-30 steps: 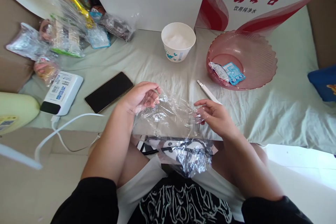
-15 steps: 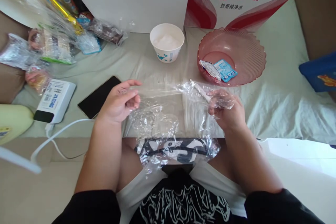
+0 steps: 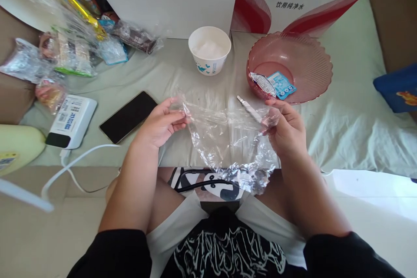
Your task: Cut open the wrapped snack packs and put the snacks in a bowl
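Since half a second ago, both hands have been drawn closer together, and the clear plastic sheet is now pulled into a tighter band between them. One end is pinched by the left hand, fingers pressed together on it. The other end is pinched by the right hand. The sheet is held just above the pale cloth, and its crumpled bottom hangs over the lap. Near the right hand, a white stick is seen on the cloth, beside the pink bowl. The paper cup and phone have not been moved.
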A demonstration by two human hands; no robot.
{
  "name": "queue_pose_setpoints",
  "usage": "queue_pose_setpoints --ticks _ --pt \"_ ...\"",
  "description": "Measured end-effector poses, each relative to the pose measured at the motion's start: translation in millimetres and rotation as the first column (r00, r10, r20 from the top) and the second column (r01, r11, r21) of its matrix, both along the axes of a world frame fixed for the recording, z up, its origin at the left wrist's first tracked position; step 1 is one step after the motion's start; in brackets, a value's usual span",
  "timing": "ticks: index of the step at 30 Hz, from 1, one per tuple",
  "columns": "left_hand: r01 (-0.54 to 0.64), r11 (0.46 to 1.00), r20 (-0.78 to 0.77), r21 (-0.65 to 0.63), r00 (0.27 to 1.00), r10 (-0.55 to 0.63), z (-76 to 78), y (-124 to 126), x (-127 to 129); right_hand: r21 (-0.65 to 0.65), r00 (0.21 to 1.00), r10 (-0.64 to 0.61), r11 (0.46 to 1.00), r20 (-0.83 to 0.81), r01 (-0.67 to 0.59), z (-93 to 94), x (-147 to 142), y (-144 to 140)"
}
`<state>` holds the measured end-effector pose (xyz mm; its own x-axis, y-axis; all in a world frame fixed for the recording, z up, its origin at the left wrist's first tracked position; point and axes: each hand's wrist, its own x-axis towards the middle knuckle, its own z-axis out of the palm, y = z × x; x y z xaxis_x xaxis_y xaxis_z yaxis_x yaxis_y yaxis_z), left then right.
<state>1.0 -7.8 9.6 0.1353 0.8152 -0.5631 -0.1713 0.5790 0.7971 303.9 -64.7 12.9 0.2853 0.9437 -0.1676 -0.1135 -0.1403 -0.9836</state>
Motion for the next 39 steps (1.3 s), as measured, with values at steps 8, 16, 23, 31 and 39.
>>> queue_pose_setpoints --ticks 8,16,23,31,39 --pt "0.416 0.733 -0.57 0.538 0.821 -0.048 -24.1 1.1 -12.0 -0.064 0.942 0.136 0.99 0.308 -0.123 -3.1 5.2 -4.7" --pt "0.536 0.623 -0.652 0.569 0.756 -0.054 -3.0 -5.4 -11.0 0.255 0.491 -0.024 0.875 0.871 -0.41 -1.8 -5.6 -17.8" --pt "0.548 0.64 -0.585 0.539 0.79 -0.183 9.7 -8.6 -23.2 0.07 0.802 -0.021 0.997 0.596 -0.027 -0.8 4.3 -11.7" --pt "0.528 0.696 -0.492 0.486 0.824 -0.281 19.7 -10.6 -14.1 0.217 0.424 -0.2 0.976 0.883 0.01 18.8 5.4 -27.2" --pt "0.607 0.71 -0.489 0.358 0.77 -0.411 15.1 -9.3 -11.7 0.188 0.454 0.154 0.76 0.878 -0.622 2.6 -10.6 -33.5"
